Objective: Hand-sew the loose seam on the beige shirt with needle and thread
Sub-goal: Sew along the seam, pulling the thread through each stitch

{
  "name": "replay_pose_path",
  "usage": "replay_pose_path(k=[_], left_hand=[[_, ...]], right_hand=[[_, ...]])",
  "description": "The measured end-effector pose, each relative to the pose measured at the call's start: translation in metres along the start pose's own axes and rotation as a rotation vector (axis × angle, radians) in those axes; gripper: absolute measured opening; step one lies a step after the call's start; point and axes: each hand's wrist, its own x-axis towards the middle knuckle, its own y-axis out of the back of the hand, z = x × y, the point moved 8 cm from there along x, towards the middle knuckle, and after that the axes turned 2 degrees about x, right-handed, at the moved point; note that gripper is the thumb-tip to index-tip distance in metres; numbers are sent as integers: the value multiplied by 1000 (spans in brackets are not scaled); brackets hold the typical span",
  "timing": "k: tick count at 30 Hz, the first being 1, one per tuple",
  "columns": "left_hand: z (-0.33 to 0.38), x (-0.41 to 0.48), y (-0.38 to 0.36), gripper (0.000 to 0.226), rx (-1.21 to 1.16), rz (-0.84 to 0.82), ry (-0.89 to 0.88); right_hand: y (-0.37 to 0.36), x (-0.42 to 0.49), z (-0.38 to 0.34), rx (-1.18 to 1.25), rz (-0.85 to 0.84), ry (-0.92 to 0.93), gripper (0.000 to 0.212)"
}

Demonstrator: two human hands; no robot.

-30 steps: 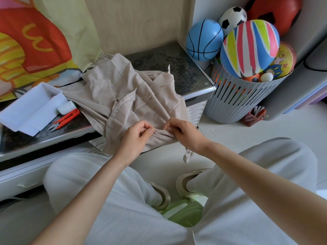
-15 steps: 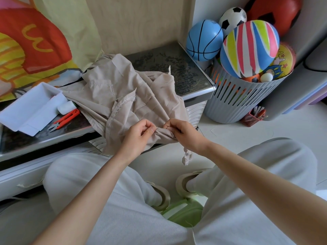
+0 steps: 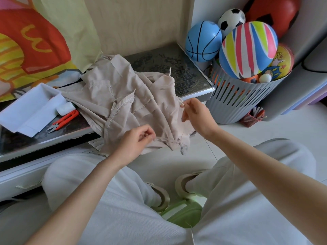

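Left hand (image 3: 137, 144) pinches the shirt (image 3: 123, 96) at the tabletop (image 3: 159, 57) edge; right hand (image 3: 196, 114), higher, pinches what may be a needle (image 3: 182, 104)

One view only, worn on the person's head, pitched forward and steeply down over the lap. It's in tight: both forearms sweep in from 6 o'clock, and the left hand (image 3: 138, 140) and right hand (image 3: 196, 115) sit near dead centre. The table (image 3: 159, 57) spreads from 9 to 12 o'clock, a basket (image 3: 238, 103) of balls sits at 2, and the floor (image 3: 292, 124) is at 3. Wide lens, and straight edges bow toward the borders.
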Motion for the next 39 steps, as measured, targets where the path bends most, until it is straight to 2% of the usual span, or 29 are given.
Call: replay_pose_path(k=[2,11,13,15,18,20,22,25,27,31,35,39], left_hand=[[-5,-3,-10,24,71,-75,11],[-33,-10,-30,8,532,-235,83],[-26,-6,-37,22,647,-234,48],[-10,1,-48,43,561,-202,16],[36,15,-62,59,140,-125,-22],[68,22,-80,62,-37,-194,-61],[89,24,-100,58,-118,-309,-62],[91,21,-111,31,-187,-411,-26],[81,16,-106,20,-175,-406,-8],[55,9,-89,21,-109,-339,42],[25,8,-73,23,-45,-307,126],[30,11,-57,21,-100,-204,132]], right_hand=[[5,1,1,41,-4,-35,19],[24,-9,6,-145,-48,-74,21],[26,-9,-2,-118,-54,-63,21],[27,-8,-11,-40,-56,-53,20],[30,-6,-24,70,-68,-45,20],[37,-7,-31,84,-62,-32,20],[45,-9,-35,94,-43,-15,20],[64,-9,-32,95,21,-6,17],[81,-8,-25,66,94,-13,17],[117,-11,2,11,237,-87,16],[134,-19,32,-112,284,-194,19],[141,-30,53,-158,320,-277,22]])
